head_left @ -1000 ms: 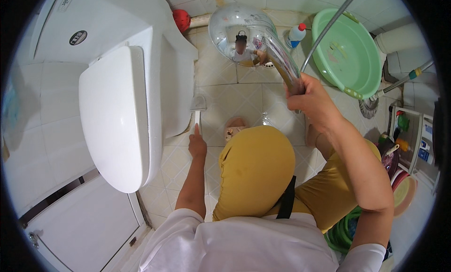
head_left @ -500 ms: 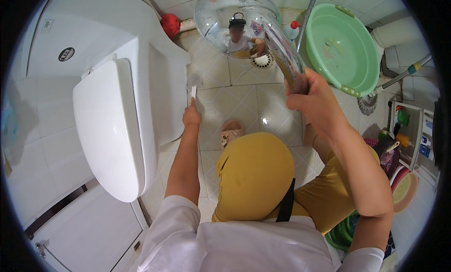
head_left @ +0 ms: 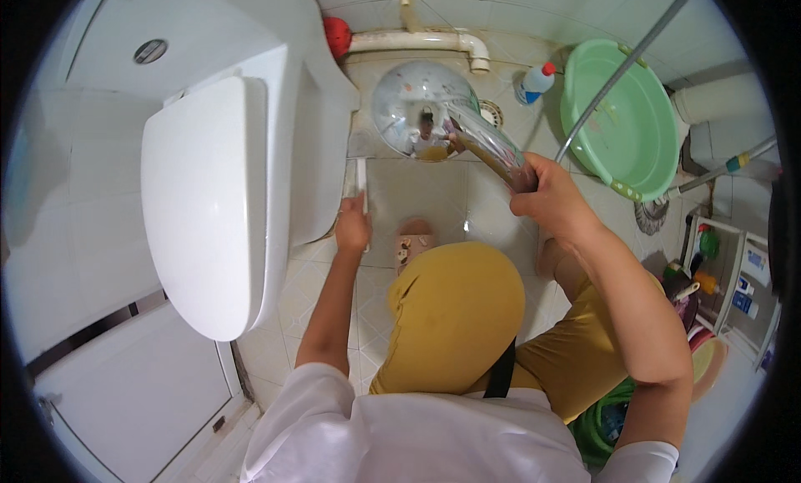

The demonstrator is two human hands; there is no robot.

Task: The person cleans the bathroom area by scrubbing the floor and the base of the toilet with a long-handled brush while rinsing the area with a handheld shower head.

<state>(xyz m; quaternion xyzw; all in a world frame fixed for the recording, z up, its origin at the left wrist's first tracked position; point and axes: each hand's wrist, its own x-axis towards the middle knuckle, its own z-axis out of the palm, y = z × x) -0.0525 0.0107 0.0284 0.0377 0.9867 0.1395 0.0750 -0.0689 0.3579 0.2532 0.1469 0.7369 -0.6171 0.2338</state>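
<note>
My right hand (head_left: 555, 201) is wrapped round the handle of a shiny chrome shower head (head_left: 421, 108), held over the tiled floor ahead of my knees. A grey hose (head_left: 617, 83) runs up to the right from near that hand. Low beside the toilet base, my left hand (head_left: 353, 227) grips the thin white handle of a brush (head_left: 361, 174). Its pale, see-through head end is hard to make out against the floor. The white toilet (head_left: 209, 208), lid down, stands just left of the brush.
Beyond the shower head lie a floor drain (head_left: 491, 113), a white pipe (head_left: 417, 41) and a red ball-like object (head_left: 337, 37). A red-capped bottle (head_left: 536, 83) stands near a green basin (head_left: 622, 116). At right are a mop (head_left: 655, 212) and a shelf rack (head_left: 734, 274) with bottles.
My right hand has brought the shower head nearer and lower, uncovering the pipe behind it. My left hand has drawn the brush slightly back and to the right. The view has shifted a little.
</note>
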